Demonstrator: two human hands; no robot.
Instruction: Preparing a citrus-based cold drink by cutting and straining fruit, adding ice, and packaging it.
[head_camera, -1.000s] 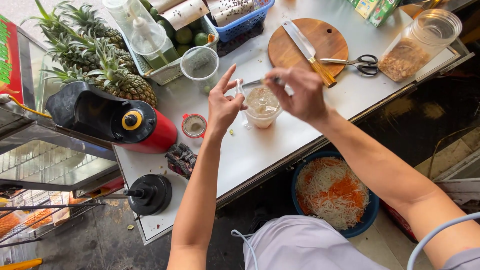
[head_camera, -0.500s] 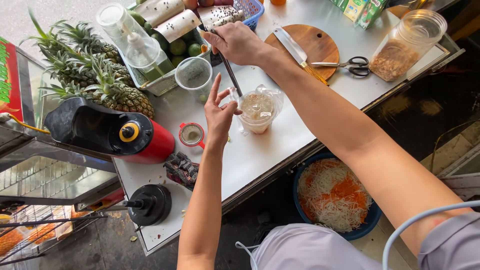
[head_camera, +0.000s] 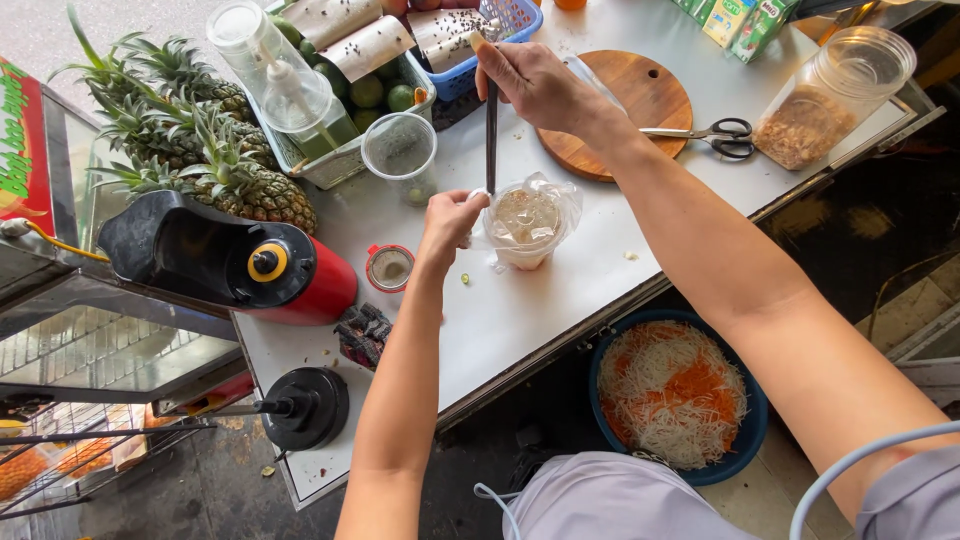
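A cup lined with a clear plastic bag (head_camera: 526, 226) stands on the white counter (head_camera: 560, 300), holding a pale mix. My left hand (head_camera: 450, 222) pinches the bag's rim on the cup's left side. Above and behind the cup, my right hand (head_camera: 532, 84) grips the top of a long dark metal utensil (head_camera: 491, 135). The utensil hangs straight down, and its tip reaches the bag's left edge beside my left fingers.
Pineapples (head_camera: 190, 140) and a red-and-black juicer (head_camera: 250, 265) fill the left. An empty plastic cup (head_camera: 400, 155) and a tray of limes and bottles (head_camera: 310, 110) stand behind. A wooden board (head_camera: 640, 100), scissors (head_camera: 715, 135) and a jar (head_camera: 830, 100) lie right. Below sits a blue bowl of shredded vegetables (head_camera: 670, 395).
My right hand rose from the cup toward the back, turning the utensil upright. My left hand went from open fingers beside the cup to pinching the bag's rim.
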